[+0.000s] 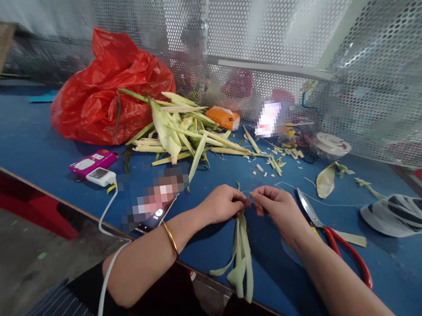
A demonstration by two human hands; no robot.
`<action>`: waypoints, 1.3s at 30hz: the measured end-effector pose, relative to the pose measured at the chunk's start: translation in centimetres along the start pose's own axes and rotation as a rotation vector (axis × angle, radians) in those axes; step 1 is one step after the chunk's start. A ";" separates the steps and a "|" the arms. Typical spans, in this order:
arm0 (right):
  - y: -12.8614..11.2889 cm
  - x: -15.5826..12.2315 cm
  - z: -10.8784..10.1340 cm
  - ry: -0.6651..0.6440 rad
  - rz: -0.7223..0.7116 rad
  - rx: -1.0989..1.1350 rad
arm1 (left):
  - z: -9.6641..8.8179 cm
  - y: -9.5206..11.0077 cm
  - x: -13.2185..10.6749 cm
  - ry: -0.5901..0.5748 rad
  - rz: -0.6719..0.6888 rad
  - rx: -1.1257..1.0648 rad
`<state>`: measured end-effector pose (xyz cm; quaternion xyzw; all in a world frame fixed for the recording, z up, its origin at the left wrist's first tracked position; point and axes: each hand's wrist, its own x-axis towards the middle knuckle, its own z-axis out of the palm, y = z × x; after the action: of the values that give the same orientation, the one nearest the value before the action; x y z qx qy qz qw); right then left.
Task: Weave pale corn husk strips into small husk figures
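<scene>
My left hand (222, 203) is closed in a pinch on the top end of a bunch of pale green leaf strips (239, 258), which hang down over the front edge of the blue table (17, 131). My right hand (279, 206) is also pinched shut, close beside the left, on a thin white thread (318, 201) that trails off to the right across the table. The two hands almost touch above the strips. Red-handled scissors (334, 237) lie just right of my right wrist.
A heap of green leaves (180, 131) lies before a red plastic bag (109, 93). A phone (151, 207), a pink device (93, 162) and a white charger (100, 176) sit at left. Leaf offcuts (273, 160), a thread spool (329, 145) and a perforated metal screen (334, 33) lie beyond.
</scene>
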<state>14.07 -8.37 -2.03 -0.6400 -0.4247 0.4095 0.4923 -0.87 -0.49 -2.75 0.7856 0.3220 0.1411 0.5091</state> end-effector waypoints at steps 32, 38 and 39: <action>0.1 0.0 -1.5 -0.190 -0.183 -0.484 | -0.2 0.4 0.1 0.164 -0.171 -0.405; 0.3 0.2 -1.7 -0.259 -0.142 -0.454 | -0.3 0.2 0.2 0.156 -0.150 -0.445; 0.4 0.2 -1.7 -0.267 -0.137 -0.439 | -0.3 0.2 0.2 0.155 -0.149 -0.450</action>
<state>15.79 -8.74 -2.09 -0.6416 -0.6068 0.3539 0.3079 -0.79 -0.20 -2.51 0.6135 0.3777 0.2311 0.6539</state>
